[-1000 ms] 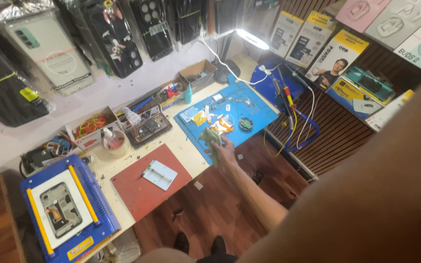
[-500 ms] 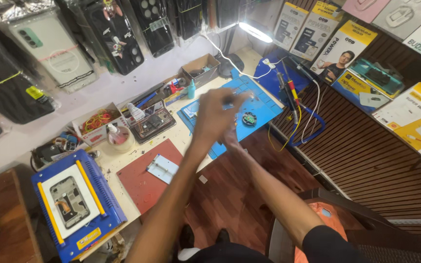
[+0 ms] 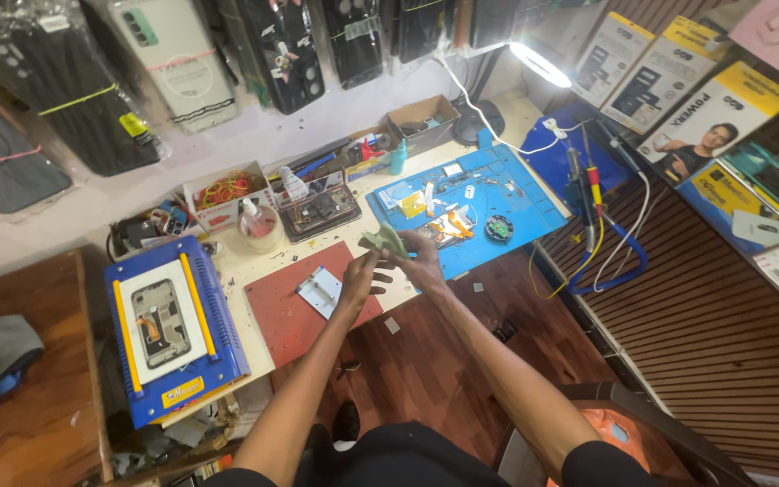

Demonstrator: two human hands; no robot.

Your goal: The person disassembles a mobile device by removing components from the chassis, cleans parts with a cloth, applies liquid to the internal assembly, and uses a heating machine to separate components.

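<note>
Bench: a cream worktop (image 3: 254, 261) is sitting under a wall of hanging phone cases, with a lit lamp (image 3: 541, 63) shining down.
Item: a small pale green crumpled cloth (image 3: 383, 241) is being held in the air over the bench edge, between the red rubber mat (image 3: 304, 302) and the blue silicone work mat (image 3: 498, 212).
Risk: the cloth is hanging loosely; a slack pinch could be letting it slip onto the wooden floor (image 3: 426, 361).
Left hand (image 3: 360, 280): fingers are curling loosely, touching the cloth's lower edge.
Right hand (image 3: 421, 261): fingers are closing together on the cloth.

A phone repair shop: bagged phone cases (image 3: 173, 63) hang on the wall at the top of the frame, a blue repair mat (image 3: 516, 203) with small parts fills the centre, a blue screen machine (image 3: 169, 325) sits lower left, and boxed accessories (image 3: 714, 117) line the upper right.
</note>
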